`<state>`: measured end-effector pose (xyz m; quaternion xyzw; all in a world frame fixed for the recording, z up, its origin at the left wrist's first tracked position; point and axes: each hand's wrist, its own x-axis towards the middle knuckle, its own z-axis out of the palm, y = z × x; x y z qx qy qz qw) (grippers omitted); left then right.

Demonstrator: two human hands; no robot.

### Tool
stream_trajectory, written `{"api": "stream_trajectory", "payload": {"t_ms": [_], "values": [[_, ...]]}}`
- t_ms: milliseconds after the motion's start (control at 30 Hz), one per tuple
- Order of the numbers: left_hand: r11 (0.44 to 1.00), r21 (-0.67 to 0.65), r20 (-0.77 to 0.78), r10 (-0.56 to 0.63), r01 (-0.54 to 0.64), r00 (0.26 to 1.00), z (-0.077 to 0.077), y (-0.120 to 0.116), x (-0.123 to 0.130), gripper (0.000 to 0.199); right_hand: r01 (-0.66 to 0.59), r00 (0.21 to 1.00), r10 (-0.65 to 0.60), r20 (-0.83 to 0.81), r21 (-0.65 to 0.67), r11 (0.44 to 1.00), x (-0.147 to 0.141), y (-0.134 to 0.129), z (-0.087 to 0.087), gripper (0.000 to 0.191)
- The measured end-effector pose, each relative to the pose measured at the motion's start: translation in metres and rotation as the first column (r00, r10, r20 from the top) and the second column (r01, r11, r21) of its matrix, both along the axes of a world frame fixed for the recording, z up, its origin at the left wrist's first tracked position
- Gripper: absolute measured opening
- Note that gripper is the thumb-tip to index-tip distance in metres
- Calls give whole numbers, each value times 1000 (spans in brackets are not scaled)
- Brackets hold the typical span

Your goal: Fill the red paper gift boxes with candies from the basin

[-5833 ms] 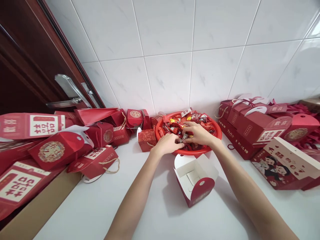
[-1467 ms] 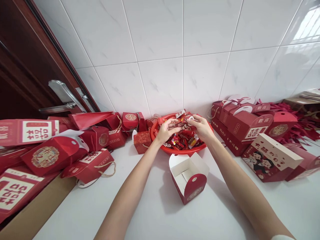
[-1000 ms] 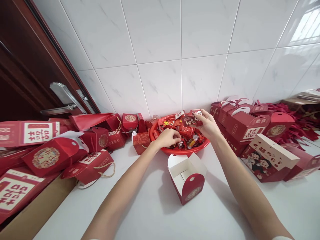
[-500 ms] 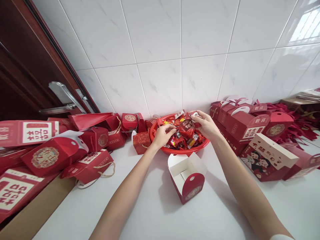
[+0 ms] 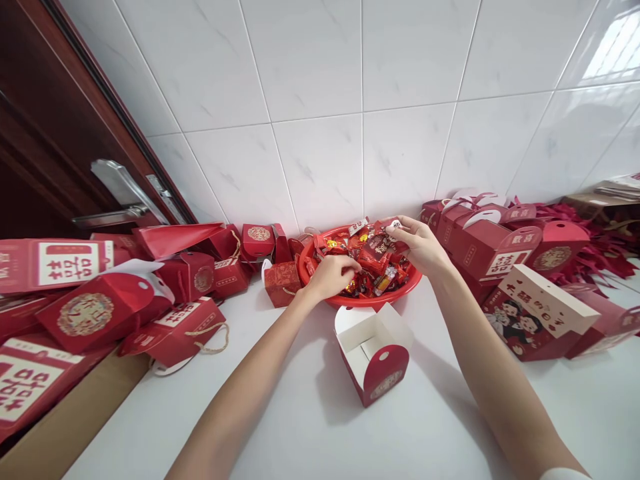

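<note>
A red plastic basin (image 5: 413,285) full of wrapped candies (image 5: 383,280) stands against the wall. My left hand (image 5: 333,277) is over its left front side, fingers curled down and pinched among the candies; whatever they hold is hidden. At the right side of the basin, my right hand (image 5: 417,243) pinches a dark red candy packet (image 5: 377,247) by its edge, between thumb and fingers. In front of the basin, an open red gift box (image 5: 385,373) with a white inside sits upright on the white table (image 5: 300,427), touched by neither hand.
Red gift boxes (image 5: 93,310) are piled at the left, some with rope handles, beside a brown cardboard edge (image 5: 75,413). More red boxes (image 5: 493,243) stack at the right, one with a cartoon couple (image 5: 530,317). Behind are a tiled wall (image 5: 320,167) and a door handle (image 5: 117,193).
My left hand has moved slightly right and down, its fingers curling into the candies. My right hand stays near the same spot with the packet. The open box has not moved.
</note>
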<state>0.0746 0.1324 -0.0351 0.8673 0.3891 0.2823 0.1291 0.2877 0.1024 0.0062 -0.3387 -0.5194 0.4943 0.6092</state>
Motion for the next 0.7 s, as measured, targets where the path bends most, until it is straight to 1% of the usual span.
{"api": "stream_trajectory", "payload": {"t_ms": [33,100,167,233,333,400,467,533,600,700], "values": [[998,-51,-117,-33,27,993,2,0,1,32,2,1000,-2,12,-2,1000,1,-2,1,33],[995,-91,-312,-53,26,949,6,0,2,35,7,999,-7,34,-2,1000,2,-5,5,33],[997,-76,-458,-47,13,888,11,0,6,40,11,998,-11,56,6,1000,3,-8,7,32],[998,-51,-595,-69,48,801,16,-1,13,41,13,997,-15,78,22,1000,3,-10,10,31],[994,2,-741,-72,109,668,21,-1,23,39,13,993,-20,114,56,998,2,-15,13,31],[994,34,-785,-37,102,618,21,0,28,39,26,989,-36,142,78,997,1,-18,14,32],[996,42,-796,-12,76,605,20,2,30,45,42,984,-58,169,95,995,1,-21,16,31],[998,24,-779,-17,57,627,17,5,28,54,54,978,-76,197,117,992,1,-24,17,30],[998,5,-732,-33,55,680,14,8,24,59,61,970,-94,226,147,987,3,-25,17,28],[999,16,-627,-22,40,779,9,11,15,57,67,962,-113,247,188,980,5,-25,18,25]]}}
